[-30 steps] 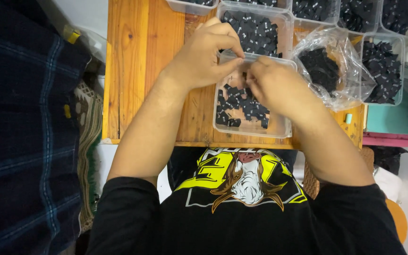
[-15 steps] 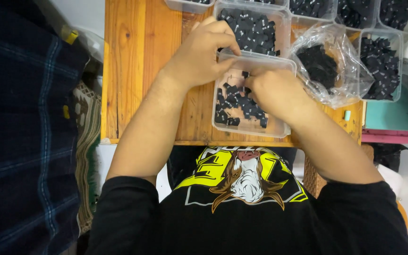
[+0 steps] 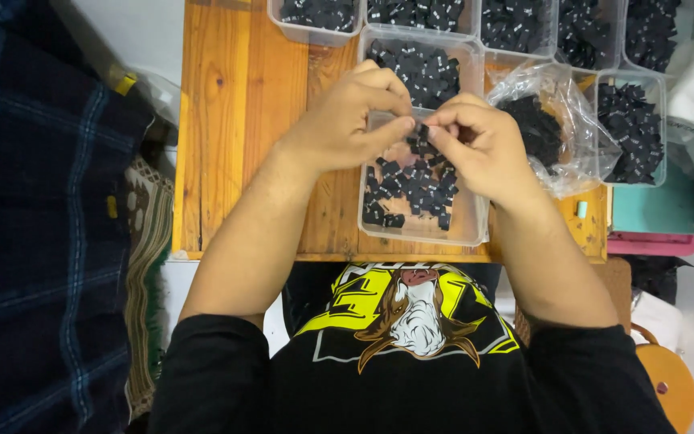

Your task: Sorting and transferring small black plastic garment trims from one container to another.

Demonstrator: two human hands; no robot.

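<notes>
Small black part sits pinched between the fingertips of left hand and right hand, above the clear tray of similar pieces. At two o'clock lies a plastic bag. A loose pinch could drop it among lookalikes.

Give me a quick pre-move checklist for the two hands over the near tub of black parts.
1. Left hand and right hand meet over the near clear tub: ok.
2. Small black part pinched between fingertips: ok.
3. Which hand bears the part: cannot tell.
4. Tub sits fully on the wooden table: ok.
5. Plastic bag of black parts clear of the hands: not ok, it touches the right hand.
</notes>
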